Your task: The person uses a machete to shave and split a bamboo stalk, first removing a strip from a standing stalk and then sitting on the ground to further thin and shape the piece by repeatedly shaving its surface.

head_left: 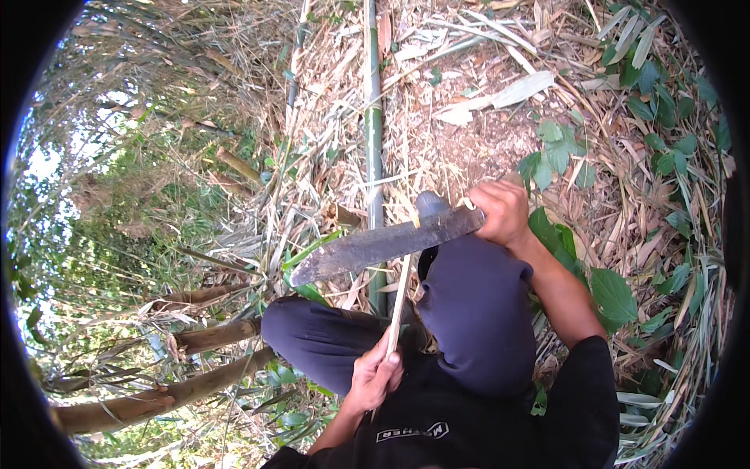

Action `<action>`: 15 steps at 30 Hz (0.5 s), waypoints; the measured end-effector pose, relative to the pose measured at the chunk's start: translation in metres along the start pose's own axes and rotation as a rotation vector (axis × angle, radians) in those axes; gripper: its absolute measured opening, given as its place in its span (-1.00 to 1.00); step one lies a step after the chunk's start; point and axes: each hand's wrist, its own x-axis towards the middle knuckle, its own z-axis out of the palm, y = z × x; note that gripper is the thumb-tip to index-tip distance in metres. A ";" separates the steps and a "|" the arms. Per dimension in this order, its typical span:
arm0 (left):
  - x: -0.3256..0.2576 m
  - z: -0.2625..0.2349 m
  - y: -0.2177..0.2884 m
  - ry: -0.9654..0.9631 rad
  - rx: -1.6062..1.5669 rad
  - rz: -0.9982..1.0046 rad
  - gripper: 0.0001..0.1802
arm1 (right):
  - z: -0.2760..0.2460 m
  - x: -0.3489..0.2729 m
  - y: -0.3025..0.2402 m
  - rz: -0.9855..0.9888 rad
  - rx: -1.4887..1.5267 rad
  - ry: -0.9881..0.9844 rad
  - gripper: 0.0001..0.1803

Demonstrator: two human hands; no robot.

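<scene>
Steel blade: broad dark machete (383,244), dull and stained, lies near-horizontal across centre frame, blunt tip at 9 o'clock, handle end at 3 o'clock.
Right hand: right hand (500,213) fully closed around the machete handle, at about 2 o'clock from centre; forearm runs down toward 5 o'clock.
Left hand: left hand (375,374) closed on the lower end of a thin pale bamboo strip (399,301), at about 6 o'clock from centre, thumb side up.
Strip: bamboo strip stands near-upright, leaning slightly toward 1 o'clock; its upper end meets the machete blade from below, touching the edge near mid-blade. Cannot tell how deep the blade sits in it.
Legs: person crouches, knees in dark trousers (469,313) below the blade; right knee directly under the handle end, left knee toward 7 o'clock.
Shoe: grey toe cap (431,203) shows just above the blade at 12 o'clock of it.
Green culm: long green bamboo pole (374,125) runs from 12 o'clock down behind the blade.
Ground: dry bamboo leaves and husks (500,94) cover the soil at 12 to 2 o'clock.
Cut stems: thick brown bamboo stems (156,399) lie at 8 o'clock.
Foliage: broad green leaves (613,293) at 3 to 4 o'clock, beside the right forearm.
</scene>
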 end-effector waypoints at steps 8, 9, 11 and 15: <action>0.035 -0.029 0.008 0.141 -0.133 -0.083 -0.50 | 0.008 -0.009 -0.005 0.111 -0.052 0.021 -0.52; 0.056 -0.025 0.018 0.116 -0.169 -0.038 -0.43 | 0.006 0.000 -0.004 0.084 -0.090 0.031 -0.51; 0.091 -0.011 0.038 0.089 -0.202 0.040 -0.37 | 0.010 0.000 -0.003 0.037 -0.103 -0.070 -0.43; 0.137 -0.008 0.051 -0.044 -0.118 0.157 -0.61 | 0.011 0.005 -0.007 -0.002 -0.064 -0.047 -0.42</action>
